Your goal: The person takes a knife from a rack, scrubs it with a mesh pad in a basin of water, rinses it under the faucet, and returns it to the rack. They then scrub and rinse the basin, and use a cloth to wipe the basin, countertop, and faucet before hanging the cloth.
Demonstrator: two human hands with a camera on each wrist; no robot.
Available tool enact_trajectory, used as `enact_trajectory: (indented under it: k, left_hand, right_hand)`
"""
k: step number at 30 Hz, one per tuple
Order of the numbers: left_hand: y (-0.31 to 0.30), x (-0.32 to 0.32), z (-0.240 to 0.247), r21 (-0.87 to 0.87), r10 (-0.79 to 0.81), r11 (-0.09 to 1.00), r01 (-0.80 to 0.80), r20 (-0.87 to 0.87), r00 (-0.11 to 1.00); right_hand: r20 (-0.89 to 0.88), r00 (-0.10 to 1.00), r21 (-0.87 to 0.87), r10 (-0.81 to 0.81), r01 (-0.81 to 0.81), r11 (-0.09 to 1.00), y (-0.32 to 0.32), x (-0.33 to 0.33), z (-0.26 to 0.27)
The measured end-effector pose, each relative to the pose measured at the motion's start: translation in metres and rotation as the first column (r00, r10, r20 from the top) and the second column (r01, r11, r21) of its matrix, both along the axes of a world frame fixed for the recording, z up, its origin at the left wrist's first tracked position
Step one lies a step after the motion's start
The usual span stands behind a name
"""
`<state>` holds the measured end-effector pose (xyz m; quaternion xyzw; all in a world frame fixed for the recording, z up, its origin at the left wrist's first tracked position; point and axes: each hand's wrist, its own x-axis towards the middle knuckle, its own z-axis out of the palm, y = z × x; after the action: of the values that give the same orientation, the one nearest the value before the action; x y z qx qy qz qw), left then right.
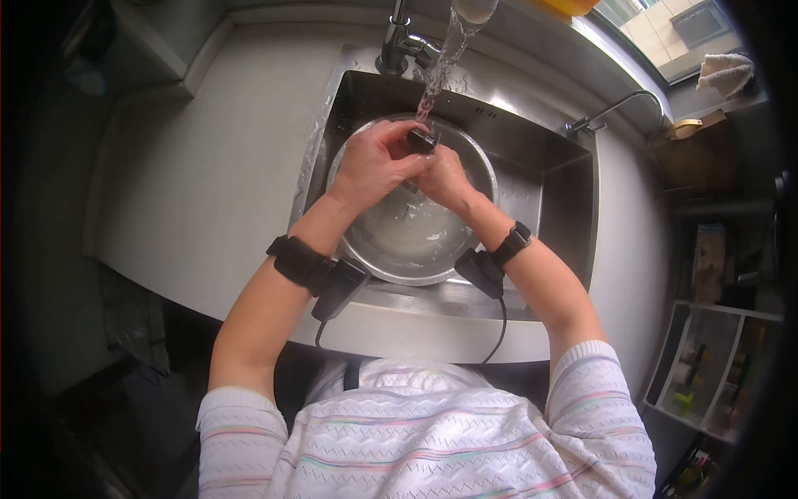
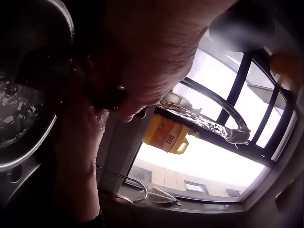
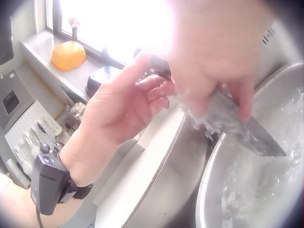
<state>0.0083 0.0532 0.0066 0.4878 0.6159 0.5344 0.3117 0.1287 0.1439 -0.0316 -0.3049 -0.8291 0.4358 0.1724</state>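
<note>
Over a round metal basin (image 1: 382, 262) with water in it, both hands hold a knife under running water (image 1: 440, 75). My left hand (image 1: 374, 162) pinches the black knife handle (image 1: 422, 140) between thumb and fingers. My right hand (image 1: 449, 179) grips the wet blade; its fingers lie across the metal in the right wrist view. The grey knife blade (image 3: 259, 145) points down over the basin, with water running off it. In the left wrist view the hands are dark and the blade is hard to make out.
The basin stands inside a steel sink (image 1: 569, 195) with a faucet (image 1: 397, 54) behind it. A thin curved tap (image 1: 615, 108) rises at the right. Grey counter (image 1: 191, 166) extends leftward. A yellow jug (image 2: 166, 133) stands by the window, and utensils (image 3: 33, 142) hang beyond the left arm.
</note>
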Motion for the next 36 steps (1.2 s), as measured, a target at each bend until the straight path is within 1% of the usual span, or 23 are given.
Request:
enact_trajectory:
  k: [1, 3, 7, 9, 12, 16, 18, 19, 21, 22, 24, 25, 26, 27, 29, 31, 33, 35, 36]
  left_hand:
    - [-0.003, 0.000, -0.001, -0.016, -0.025, 1.000, 0.025, 0.018, 1.000]
    - [-0.006, 0.000, -0.001, -0.032, -0.049, 0.998, 0.050, 0.037, 0.998]
    - [-0.011, 0.000, 0.004, -0.032, -0.062, 0.997, 0.065, 0.086, 0.994]
    - [-0.012, 0.000, 0.004, -0.041, -0.067, 0.997, 0.071, 0.094, 0.993]
    - [-0.015, -0.001, 0.003, -0.015, -0.076, 0.997, 0.077, 0.065, 0.995]
    - [-0.019, 0.001, 0.007, -0.003, -0.075, 0.997, 0.075, 0.044, 0.996]
    - [-0.021, 0.003, 0.008, 0.001, -0.079, 0.997, 0.079, 0.034, 0.996]
    - [-0.021, 0.003, 0.009, 0.006, -0.091, 0.996, 0.091, 0.054, 0.994]
    - [-0.022, 0.004, 0.011, 0.010, -0.105, 0.994, 0.105, 0.074, 0.992]
    - [-0.023, 0.005, 0.012, 0.013, -0.111, 0.994, 0.110, 0.087, 0.990]
    - [-0.022, 0.005, 0.013, 0.014, -0.119, 0.993, 0.118, 0.101, 0.988]
    - [-0.022, 0.005, 0.013, 0.011, -0.117, 0.993, 0.116, 0.163, 0.980]
    - [-0.021, 0.005, 0.013, 0.007, -0.114, 0.993, 0.115, 0.224, 0.968]
    - [-0.020, 0.004, 0.012, 0.005, -0.114, 0.993, 0.116, 0.225, 0.968]
    - [-0.018, 0.000, 0.012, -0.046, -0.119, 0.988, 0.150, 0.402, 0.908]
    - [-0.018, -0.002, 0.011, -0.046, -0.128, 0.986, 0.163, 0.433, 0.893]
    - [-0.018, -0.004, 0.010, -0.045, -0.137, 0.983, 0.177, 0.463, 0.876]
    - [-0.018, -0.007, 0.009, -0.052, -0.131, 0.981, 0.186, 0.531, 0.837]
    - [-0.018, -0.007, 0.008, -0.052, -0.130, 0.981, 0.186, 0.531, 0.837]
  right_hand:
    - [0.002, 1.000, -0.005, -0.003, 0.003, 1.000, -0.001, 0.001, 0.000]
    - [0.128, 0.992, 0.024, 0.018, -0.022, 0.999, -0.001, 0.002, 0.002]
    - [0.166, 0.985, -0.008, 0.046, -0.045, 0.999, -0.001, 0.001, 0.005]
    - [0.046, 0.998, -0.008, 0.046, -0.046, 0.999, 0.000, -0.001, -0.004]
    - [0.013, 0.998, -0.039, 0.062, -0.062, 0.997, -0.001, 0.001, -0.004]
    - [0.009, 0.998, -0.013, 0.067, -0.067, 0.998, -0.002, 0.002, 0.000]
    - [-0.020, 0.995, -0.015, 0.100, -0.101, 0.995, 0.000, 0.003, -0.002]
    - [-0.020, 0.995, -0.018, 0.098, -0.099, 0.995, 0.000, 0.003, -0.001]
    - [0.036, 0.995, -0.043, 0.093, -0.092, 0.995, 0.001, 0.004, 0.001]
    - [0.036, 0.995, -0.045, 0.091, -0.090, 0.995, 0.002, 0.004, 0.001]
    - [-0.017, 0.992, -0.020, 0.121, -0.122, 0.992, 0.002, 0.004, 0.001]
    - [-0.016, 0.993, -0.022, 0.119, -0.120, 0.993, 0.002, 0.004, 0.001]
    - [-0.071, 0.990, -0.005, 0.126, -0.126, 0.992, 0.002, 0.004, 0.001]
    - [-0.125, 0.983, 0.012, 0.133, -0.133, 0.991, 0.001, 0.005, 0.000]
    - [-0.125, 0.983, 0.028, 0.135, -0.132, 0.991, 0.000, 0.005, 0.000]
    - [-0.126, 0.983, 0.044, 0.137, -0.132, 0.990, 0.001, 0.006, -0.001]
    - [-0.020, 0.990, -0.058, 0.136, -0.137, 0.989, 0.004, 0.006, -0.002]
    - [-0.021, 0.991, -0.029, 0.134, -0.134, 0.991, 0.004, 0.007, 0.000]
    - [-0.022, 0.991, 0.003, 0.133, -0.133, 0.991, 0.004, 0.007, 0.002]
